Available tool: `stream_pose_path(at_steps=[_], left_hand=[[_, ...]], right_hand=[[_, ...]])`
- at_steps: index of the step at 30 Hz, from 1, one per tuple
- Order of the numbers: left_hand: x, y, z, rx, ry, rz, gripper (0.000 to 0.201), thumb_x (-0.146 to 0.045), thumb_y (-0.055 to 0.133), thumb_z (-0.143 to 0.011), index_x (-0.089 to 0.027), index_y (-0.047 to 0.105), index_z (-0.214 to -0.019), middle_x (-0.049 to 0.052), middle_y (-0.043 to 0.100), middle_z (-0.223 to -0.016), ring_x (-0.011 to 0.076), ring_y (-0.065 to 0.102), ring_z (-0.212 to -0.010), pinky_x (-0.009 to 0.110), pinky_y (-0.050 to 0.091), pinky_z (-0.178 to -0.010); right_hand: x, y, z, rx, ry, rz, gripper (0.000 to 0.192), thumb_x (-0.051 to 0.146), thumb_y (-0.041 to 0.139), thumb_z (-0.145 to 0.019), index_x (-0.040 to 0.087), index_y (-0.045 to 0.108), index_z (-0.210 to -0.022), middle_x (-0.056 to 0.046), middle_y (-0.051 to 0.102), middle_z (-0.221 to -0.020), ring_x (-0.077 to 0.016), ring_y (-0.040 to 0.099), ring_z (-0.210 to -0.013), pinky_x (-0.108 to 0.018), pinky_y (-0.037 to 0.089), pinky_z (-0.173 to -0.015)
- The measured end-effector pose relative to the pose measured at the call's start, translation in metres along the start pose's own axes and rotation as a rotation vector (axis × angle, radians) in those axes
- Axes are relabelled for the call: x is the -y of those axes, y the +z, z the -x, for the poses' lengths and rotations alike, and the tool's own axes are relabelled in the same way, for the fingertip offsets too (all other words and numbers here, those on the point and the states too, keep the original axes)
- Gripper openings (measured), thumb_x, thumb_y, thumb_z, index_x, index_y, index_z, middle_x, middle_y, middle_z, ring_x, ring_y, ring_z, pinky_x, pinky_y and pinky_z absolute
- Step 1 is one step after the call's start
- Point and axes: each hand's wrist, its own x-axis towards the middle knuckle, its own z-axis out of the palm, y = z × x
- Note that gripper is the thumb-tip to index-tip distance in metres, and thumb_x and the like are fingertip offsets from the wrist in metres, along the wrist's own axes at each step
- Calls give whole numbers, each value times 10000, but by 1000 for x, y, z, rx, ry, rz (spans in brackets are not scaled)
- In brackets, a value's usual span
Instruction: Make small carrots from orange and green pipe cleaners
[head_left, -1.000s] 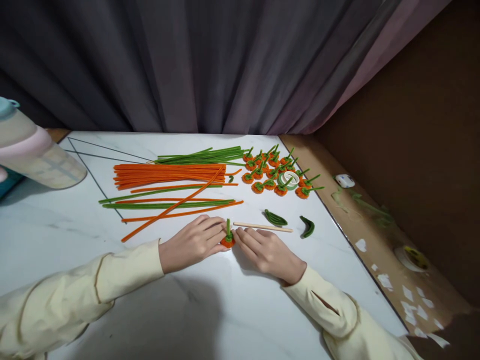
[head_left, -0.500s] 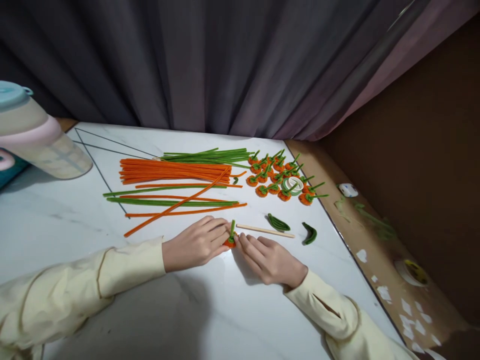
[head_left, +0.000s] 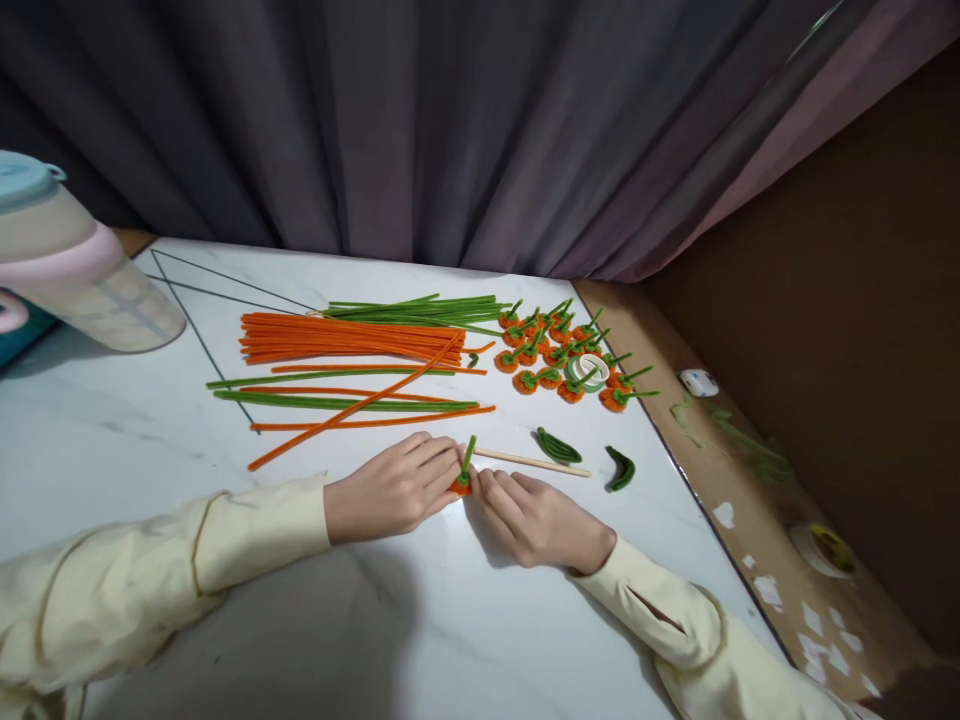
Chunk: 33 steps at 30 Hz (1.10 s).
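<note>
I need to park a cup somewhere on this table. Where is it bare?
Bare marble lies left of the left hand, between the pipe cleaners and the jug, and along the near edge of the table. The far right is crowded with orange pieces, tape and the stick.

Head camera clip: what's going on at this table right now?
A person in cream sleeves is making small orange pipe-cleaner pieces with green stems. Both the left hand and right hand pinch one small orange piece against the white table, its green stem pointing up. A wooden stick lies just beyond the right hand, near two folded green bits. Farther back lie loose orange and green pipe cleaners, and a cluster of finished pieces around a tape roll.
</note>
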Motion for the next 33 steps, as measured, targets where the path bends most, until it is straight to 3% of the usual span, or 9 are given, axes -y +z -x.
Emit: stream_pose_path(at_steps=[5, 10, 13, 17, 22, 28, 33], left_hand=[[-1, 0, 2, 1, 0, 18, 207, -161, 466, -915, -37, 579, -1036, 166, 676, -998, 276, 600, -987, 391, 459, -781], [1, -6, -3, 48, -254, 430, 277, -269, 510, -894, -115, 607, -1103, 123, 662, -1128, 252, 535, -1146, 400, 424, -935], [1, -3, -8, -34, -346, 582, 247, -245, 463, -922, -145, 637, -1065, 93, 694, -1064, 193, 613, -983, 338, 485, -865], [-3, 5, -9, -132, -285, 497, 226, -160, 413, -935, -121, 627, -992, 83, 719, -924, 173, 622, -791, 320, 537, -746], [-8, 11, -5, -224, -108, 328, 266, -57, 361, -917, -53, 511, -1136, 132, 703, -890, 187, 647, -833, 349, 557, -798], [-9, 11, -1, -163, -132, 308, 285, -57, 349, -916, -45, 489, -1165, 155, 692, -985, 201, 637, -986, 340, 553, -872], [-9, 4, 2, -47, -203, 432, 276, -135, 344, -946, -86, 531, -1143, 130, 672, -1098, 197, 599, -1088, 343, 513, -943]], right_hand=[[7, -6, -5, 62, 2, -4, 214, -2, 412, -845, -24, 621, -884, -197, 643, -824, -192, 608, -644, -299, 481, -488], [7, -8, -7, 51, -8, 4, 223, -14, 399, -843, -37, 618, -878, -196, 638, -801, -195, 609, -650, -302, 482, -498], [5, -9, -8, 56, -10, 27, 239, -19, 383, -845, -32, 619, -880, -192, 639, -789, -188, 597, -622, -297, 465, -469], [8, -11, -10, 98, -4, 46, 240, -16, 393, -837, -22, 628, -889, -200, 649, -816, -188, 592, -622, -295, 456, -462], [17, -11, -16, 128, 55, 4, 179, -3, 460, -800, 12, 638, -803, -155, 639, -713, -190, 570, -565, -295, 418, -435], [24, -10, -21, 136, 68, 48, 185, -2, 450, -795, 52, 622, -755, -99, 597, -629, -172, 522, -519, -291, 371, -418], [29, -11, -20, 136, 113, 63, 180, -5, 446, -798, 19, 623, -814, -151, 627, -702, -202, 562, -587, -307, 404, -458]])
